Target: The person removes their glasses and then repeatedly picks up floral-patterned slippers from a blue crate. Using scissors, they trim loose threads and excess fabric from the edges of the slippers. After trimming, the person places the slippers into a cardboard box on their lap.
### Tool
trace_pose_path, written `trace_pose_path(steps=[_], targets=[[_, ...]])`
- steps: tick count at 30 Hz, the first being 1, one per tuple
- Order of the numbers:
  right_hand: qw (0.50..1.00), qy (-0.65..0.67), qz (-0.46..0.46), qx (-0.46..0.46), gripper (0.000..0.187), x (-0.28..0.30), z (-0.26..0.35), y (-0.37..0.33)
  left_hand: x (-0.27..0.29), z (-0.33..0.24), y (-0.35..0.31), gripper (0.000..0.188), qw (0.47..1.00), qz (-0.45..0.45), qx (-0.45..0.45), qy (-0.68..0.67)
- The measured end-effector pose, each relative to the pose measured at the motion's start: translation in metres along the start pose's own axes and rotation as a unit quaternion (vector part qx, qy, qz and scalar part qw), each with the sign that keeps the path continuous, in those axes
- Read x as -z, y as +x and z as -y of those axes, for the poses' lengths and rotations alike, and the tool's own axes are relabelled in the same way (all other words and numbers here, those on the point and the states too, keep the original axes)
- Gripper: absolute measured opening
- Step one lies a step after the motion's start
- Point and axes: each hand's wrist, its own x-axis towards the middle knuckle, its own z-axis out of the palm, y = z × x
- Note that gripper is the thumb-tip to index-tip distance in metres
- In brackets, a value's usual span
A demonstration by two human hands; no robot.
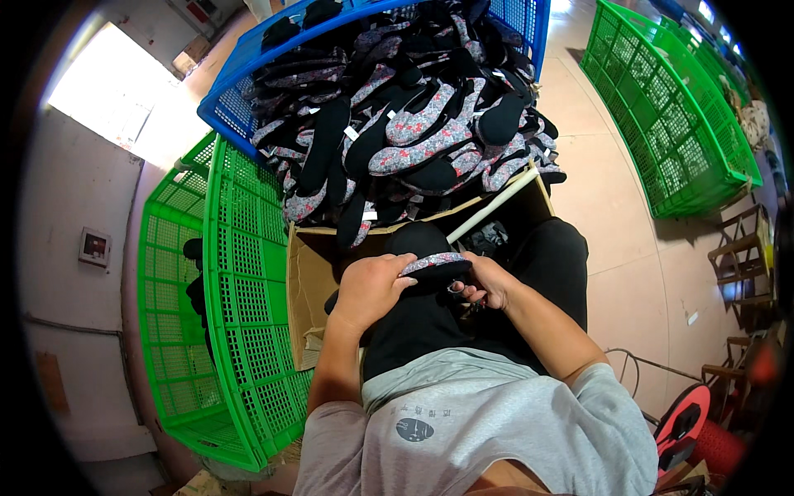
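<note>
Above my lap I hold a cloth slipper [430, 264] with a grey and red floral print and a black part. My left hand [374, 283] pinches its left end between thumb and fingers. At the other end, my right hand [490, 285] is closed on it, its lower fingers curled. Something small and dark shows by those curled fingers, too unclear to name. Beyond my knees, a big heap of similar slippers [422, 116] spills out of a blue plastic crate [227, 107] down to a cardboard box [308, 285].
Tall green plastic crates [248, 331] stand close on my left, with dark items inside one. Another green crate [674, 116] sits on the tiled floor at the right. A pale rod [496, 202] slants across the box. A red and black object [682, 422] lies at lower right.
</note>
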Motion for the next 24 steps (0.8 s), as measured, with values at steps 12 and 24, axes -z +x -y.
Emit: trace_pose_path(steps=[12, 24], targets=[[0.950, 0.035, -0.035, 0.308, 0.040, -0.007, 0.023, -0.045, -0.022, -0.040, 0.013, 0.048, 0.972, -0.195, -0.111, 0.073], [0.777, -0.207, -0.203, 0.560, 0.033, -0.003, 0.024, -0.101, -0.098, -0.062, 0.054, 0.036, 0.664, -0.068, 0.135, -0.732]])
